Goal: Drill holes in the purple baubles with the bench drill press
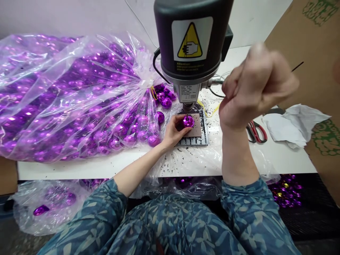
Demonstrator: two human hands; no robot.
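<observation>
A big clear bag (66,95) stuffed with shiny purple pieces is lying across the left of the white tabletop (281,161). Red-handled scissors (256,131) are resting just beside a crumpled white cloth (292,124) at the right, near a leaning cardboard box (318,53). Dark shavings (183,160) are littering the front edge.

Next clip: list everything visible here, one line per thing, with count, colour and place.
drill press: one, dark grey, yellow warning label, table centre
ornament: one, shiny purple, under the drill bit
board: one, tan, beneath the ornament
big bag: one, clear, full of purple ornaments, table left
scissors: one pair, red-handled, right of press
cloth: one, white, crumpled, table right
cardboard: one, brown, green print, far right
table: one, white, strewn with dark shavings
lower bag: one, clear, below table, left
left hand: grip closed on the ornament
right hand: raised, blurred, grip closed on the lever
</observation>
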